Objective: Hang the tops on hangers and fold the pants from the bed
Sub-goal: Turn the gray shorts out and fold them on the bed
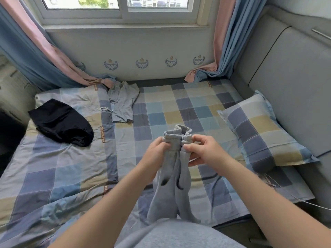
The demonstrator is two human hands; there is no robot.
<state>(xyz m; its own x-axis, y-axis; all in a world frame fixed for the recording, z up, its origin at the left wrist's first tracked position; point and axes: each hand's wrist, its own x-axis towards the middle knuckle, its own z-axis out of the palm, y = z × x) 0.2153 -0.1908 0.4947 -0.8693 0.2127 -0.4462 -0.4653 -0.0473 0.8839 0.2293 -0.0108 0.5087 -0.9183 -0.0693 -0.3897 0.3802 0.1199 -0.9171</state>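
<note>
- Holding the grey pants (pixel 170 190) up by the waistband, I pinch one side with my left hand (pixel 157 149) and the other with my right hand (pixel 202 151). My fingers are curled into the elastic, which I judge lets the legs hang straight so I can line them up for folding.
- Below my hands the legs drop toward my body. Their hems are hidden behind my own clothing, so I cannot tell whether they touch the bed (pixel 62 176).
- Two dark marks show on the front just under my hands; whether they are cord ends or pocket openings is hard to make out.
- Off to the right of my right hand a checked pillow (pixel 265 133) lies well apart.
- Beyond and to the left of my left hand a black garment (pixel 62 122) sits bunched up; I cannot tell if it is a top or pants.
- Farther beyond my hands a pale grey garment (pixel 123 102) with a drawstring lies crumpled near the curtain (pixel 59 61), probably waiting its turn.
- No hangers are in view.
</note>
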